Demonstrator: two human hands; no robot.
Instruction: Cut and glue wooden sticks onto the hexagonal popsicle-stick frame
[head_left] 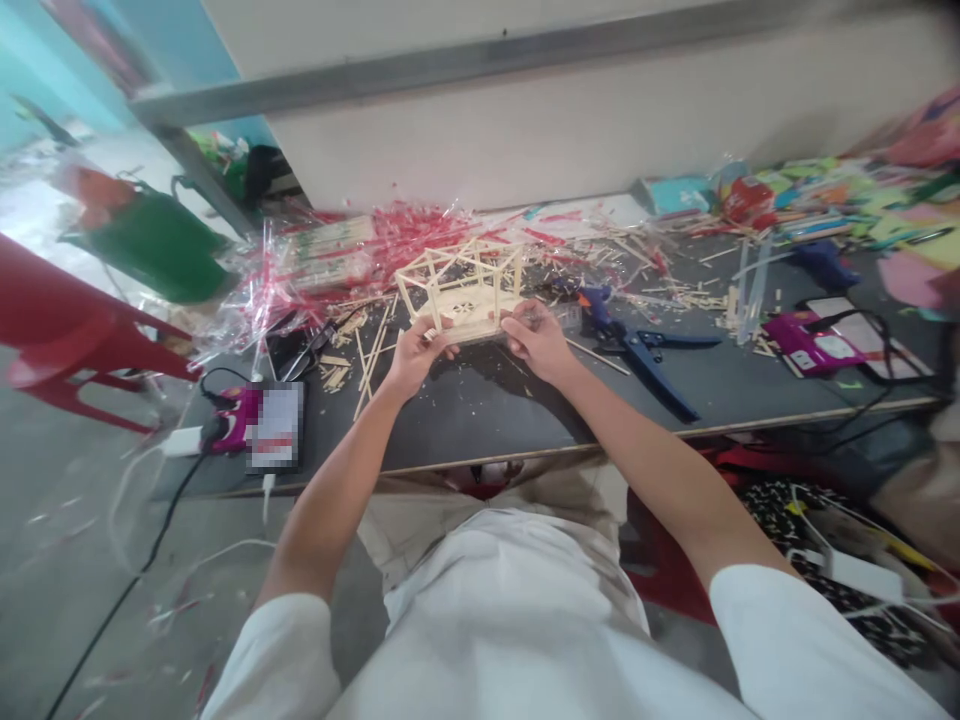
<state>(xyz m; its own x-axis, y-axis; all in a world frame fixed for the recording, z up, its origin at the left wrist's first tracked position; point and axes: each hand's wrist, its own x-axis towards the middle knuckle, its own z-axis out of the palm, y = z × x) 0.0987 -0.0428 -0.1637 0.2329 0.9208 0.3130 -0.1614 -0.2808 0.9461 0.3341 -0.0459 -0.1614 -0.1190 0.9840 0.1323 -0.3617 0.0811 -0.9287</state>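
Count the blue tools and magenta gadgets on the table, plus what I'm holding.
Blue tools: 3 (glue gun, cutters, far tool)
Magenta devices: 2 (left device, right device)
Stick model: 1, gripped by left hand and right hand
Total: 6

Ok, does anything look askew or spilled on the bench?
The stick frame looks intact, gripped at its base by the left hand and right hand. Around it, stick offcuts and torn red wrapping lie strewn over the table.
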